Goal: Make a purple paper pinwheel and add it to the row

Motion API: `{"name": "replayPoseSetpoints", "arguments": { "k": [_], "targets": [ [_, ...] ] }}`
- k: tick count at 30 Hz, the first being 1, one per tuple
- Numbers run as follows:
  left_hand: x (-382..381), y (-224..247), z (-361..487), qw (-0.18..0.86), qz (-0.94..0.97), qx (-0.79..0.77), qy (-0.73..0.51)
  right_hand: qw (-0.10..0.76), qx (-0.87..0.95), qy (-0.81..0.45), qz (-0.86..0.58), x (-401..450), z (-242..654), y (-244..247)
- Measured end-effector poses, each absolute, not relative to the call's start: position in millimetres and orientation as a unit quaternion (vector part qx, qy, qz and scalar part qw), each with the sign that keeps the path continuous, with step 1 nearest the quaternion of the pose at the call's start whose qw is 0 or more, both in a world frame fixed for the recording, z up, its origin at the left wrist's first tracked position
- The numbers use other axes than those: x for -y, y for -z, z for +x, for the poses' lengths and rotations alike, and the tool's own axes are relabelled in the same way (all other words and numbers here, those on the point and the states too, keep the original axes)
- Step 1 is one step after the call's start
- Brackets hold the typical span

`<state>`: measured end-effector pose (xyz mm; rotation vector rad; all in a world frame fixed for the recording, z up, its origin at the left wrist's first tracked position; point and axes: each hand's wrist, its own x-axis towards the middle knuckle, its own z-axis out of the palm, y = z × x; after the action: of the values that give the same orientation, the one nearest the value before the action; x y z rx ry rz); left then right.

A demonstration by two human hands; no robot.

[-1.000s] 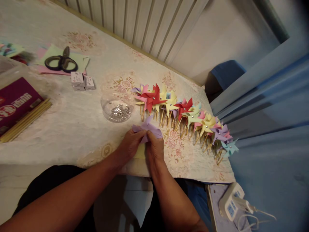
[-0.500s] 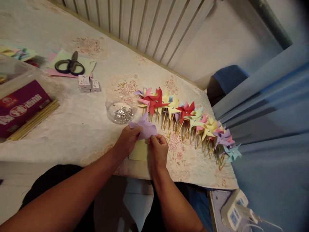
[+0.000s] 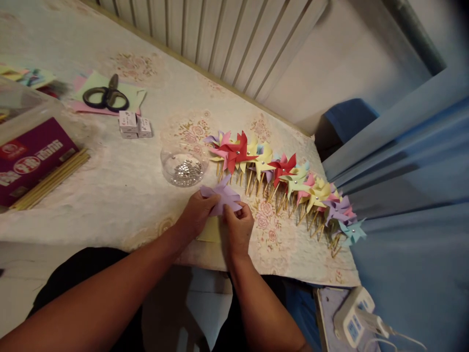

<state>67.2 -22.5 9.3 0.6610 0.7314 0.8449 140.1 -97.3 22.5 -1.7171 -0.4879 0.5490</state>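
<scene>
A purple paper pinwheel shape (image 3: pixel 224 194) is held between my two hands above the table's front edge. My left hand (image 3: pixel 198 210) pinches its left side, thumb on top. On the lower right part, my right hand (image 3: pixel 238 222) grips the paper with thumb and curled fingers. Pale yellow-green paper (image 3: pixel 210 231) lies under my hands, partly covered by them. Just beyond the purple paper stands a clear round dish (image 3: pixel 184 167) with many small shiny pieces. A row of finished pinwheels on sticks (image 3: pixel 284 171) lies to the right.
Black scissors (image 3: pixel 107 97) rest on coloured paper sheets (image 3: pixel 137 93), beside small white boxes (image 3: pixel 135 125). At the left are a clear plastic box (image 3: pixel 22 102), a purple package (image 3: pixel 34 159) and wooden sticks (image 3: pixel 51 181). A power strip (image 3: pixel 353 318) sits at the lower right.
The purple paper has opened into a clearer bladed shape and shifted slightly right. My right thumb has moved left, nearer the paper's middle.
</scene>
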Motion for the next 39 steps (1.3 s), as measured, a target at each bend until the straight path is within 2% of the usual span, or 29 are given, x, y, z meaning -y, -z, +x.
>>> {"name": "replayPoseSetpoints", "arguments": {
  "k": [12,19,29,39],
  "targets": [
    [28.2,-4.0,69.4,0.793,0.349,-0.325,-0.379,0.632,0.182,-0.225,-0.719,97.4,139.5,-16.7],
    [30.2,-11.1,67.6,0.782,0.368,-0.342,-0.368,0.600,0.183,-0.191,-0.755,97.4,132.6,-18.5],
    [34.2,-14.9,66.8,0.754,0.409,-0.360,-0.368,0.599,0.201,-0.192,-0.751,98.3,130.3,-16.5],
    [25.6,-11.2,67.5,0.805,0.314,-0.335,-0.375,0.620,0.291,-0.196,-0.702,106.3,138.7,-29.8]
  ]
}}
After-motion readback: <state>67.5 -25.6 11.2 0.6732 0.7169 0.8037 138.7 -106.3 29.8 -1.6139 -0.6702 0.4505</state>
